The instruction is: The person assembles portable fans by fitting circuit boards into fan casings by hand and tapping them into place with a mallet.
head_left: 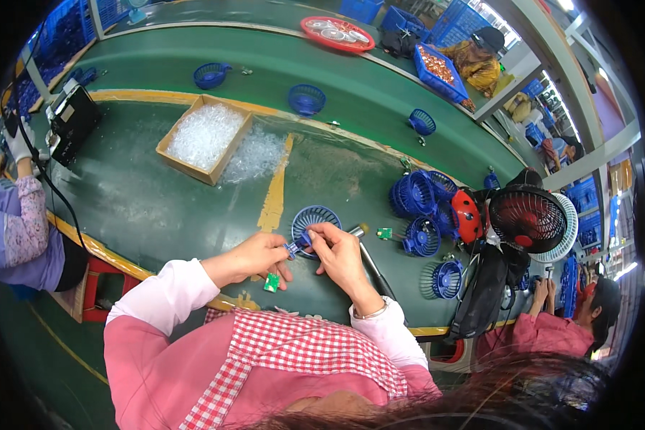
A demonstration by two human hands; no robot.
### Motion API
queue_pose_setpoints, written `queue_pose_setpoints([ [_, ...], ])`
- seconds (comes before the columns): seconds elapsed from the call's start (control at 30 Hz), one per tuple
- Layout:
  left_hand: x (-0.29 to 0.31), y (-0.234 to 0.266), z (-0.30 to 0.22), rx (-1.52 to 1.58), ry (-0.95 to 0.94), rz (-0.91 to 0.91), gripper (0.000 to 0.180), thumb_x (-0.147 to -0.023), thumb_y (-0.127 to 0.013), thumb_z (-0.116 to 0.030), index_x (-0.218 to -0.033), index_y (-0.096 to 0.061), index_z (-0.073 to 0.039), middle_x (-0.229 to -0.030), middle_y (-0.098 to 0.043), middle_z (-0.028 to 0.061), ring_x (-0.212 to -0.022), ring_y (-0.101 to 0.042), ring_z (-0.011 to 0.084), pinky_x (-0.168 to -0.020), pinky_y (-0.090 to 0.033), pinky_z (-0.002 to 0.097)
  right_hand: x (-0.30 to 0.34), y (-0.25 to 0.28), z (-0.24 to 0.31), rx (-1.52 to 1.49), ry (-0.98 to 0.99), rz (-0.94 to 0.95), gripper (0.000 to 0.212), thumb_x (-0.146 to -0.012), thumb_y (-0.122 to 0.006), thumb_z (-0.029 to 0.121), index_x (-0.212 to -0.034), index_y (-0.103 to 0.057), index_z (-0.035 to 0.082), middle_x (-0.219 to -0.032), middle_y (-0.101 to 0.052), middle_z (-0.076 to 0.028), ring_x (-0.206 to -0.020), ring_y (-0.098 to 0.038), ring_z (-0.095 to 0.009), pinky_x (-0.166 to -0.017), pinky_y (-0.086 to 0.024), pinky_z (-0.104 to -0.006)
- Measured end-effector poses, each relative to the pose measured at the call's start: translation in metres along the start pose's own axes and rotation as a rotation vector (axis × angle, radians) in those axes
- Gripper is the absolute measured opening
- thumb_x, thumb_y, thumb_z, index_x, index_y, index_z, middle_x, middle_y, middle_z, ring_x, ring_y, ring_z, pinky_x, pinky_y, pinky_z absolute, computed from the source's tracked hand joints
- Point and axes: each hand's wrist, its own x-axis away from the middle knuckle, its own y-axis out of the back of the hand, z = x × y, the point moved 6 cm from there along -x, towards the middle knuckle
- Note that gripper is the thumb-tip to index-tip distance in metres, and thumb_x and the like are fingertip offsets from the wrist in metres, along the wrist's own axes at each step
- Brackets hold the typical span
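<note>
Head view: the left hand [247, 256] and right hand [342, 259], fingers drawn together, pinch a small blue part [292, 248] whose outline the fingertips mostly hide; a green circuit board [271, 282] shows at the left fingers, its attachment indistinct. Just beyond, the right hand partly covers a blue slatted cup [315, 216]; farther right, clustered blue cups [413, 193] overlap too closely to count.

A round, blue ribbed cage [317, 213] sits near the center, partly covered. Toward its seven-to-eight o'clock side, a short blue piece [292, 248] is pinched; whether they join is hidden. At seven o'clock, a small green circuit board [271, 282] shows, tilted.
</note>
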Motion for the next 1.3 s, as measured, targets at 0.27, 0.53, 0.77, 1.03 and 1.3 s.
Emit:
queue_pose_setpoints([
  [0.27, -0.013, 0.001, 0.005, 0.193, -0.091, 0.198, 0.024, -0.091, -0.038, -0.003, -0.111, -0.048, 0.007, -0.096, -0.064, 0.0235, -0.083, -0.068, 0.0291, -0.079, -0.055, 0.0365, 0.01, -0.007, 0.023, 0.292, 0.314, 0.094, 0.015, -0.084, -0.061, 0.009, -0.094, -0.064, -0.002, -0.077, -0.065, -0.013, -0.068, -0.065, -0.025, -0.059, -0.05, -0.0333],
  [0.53, -0.004, -0.001, -0.003, 0.153, -0.164, 0.195, 0.02, -0.096, -0.047, -0.012, -0.101, -0.054, 0.007, -0.091, -0.066, 0.0179, -0.08, -0.068, 0.0252, -0.074, -0.055, 0.0326, 0.026, -0.016, 0.028, 0.47, 0.567, -0.032, 0.021, -0.078, -0.061, 0.002, -0.099, -0.063, 0.0, -0.093, -0.064, -0.013, -0.087, -0.06, -0.032, -0.073, -0.05, -0.0384],
  [0.77, 0.003, 0.005, -0.001, 0.178, -0.491, -0.196, 0.026, -0.097, -0.049, -0.019, -0.097, -0.055, 0.007, -0.086, -0.067, 0.0199, -0.073, -0.068, 0.0238, -0.069, -0.056, 0.0325, 0.033, 0.011, 0.043, 0.129, 0.427, -0.169, 0.015, -0.083, -0.062, 0.0, -0.097, -0.067, 0.0, -0.092, -0.066, -0.01, -0.077, -0.063, -0.019, -0.063, -0.052, -0.0277],
  [1.03, -0.003, -0.023, 0.009, 0.355, -0.422, -0.055, 0.025, -0.096, -0.052, -0.021, -0.092, -0.063, 0.001, -0.095, -0.065, 0.0101, -0.087, -0.061, 0.015, -0.081, -0.048, 0.0277, 0.04, -0.016, 0.001, -0.494, -0.082, 0.085, 0.023, -0.089, -0.061, 0.008, -0.106, -0.048, 0.0, -0.082, -0.065, -0.009, -0.059, -0.058, -0.009, -0.045, -0.046, -0.0203],
  [1.3, 0.019, -0.012, -0.013, -0.272, -0.494, -0.21, 0.031, -0.094, -0.054, -0.023, -0.084, -0.064, 0.004, -0.076, -0.067, 0.0092, -0.067, -0.063, 0.0135, -0.063, -0.052, 0.0269, 0.049, 0.0, 0.029, 0.099, 0.275, 0.145, 0.013, -0.083, -0.066, 0.007, -0.094, -0.067, 0.002, -0.073, -0.066, -0.009, -0.057, -0.059, -0.012, -0.05, -0.044, -0.0278],
])
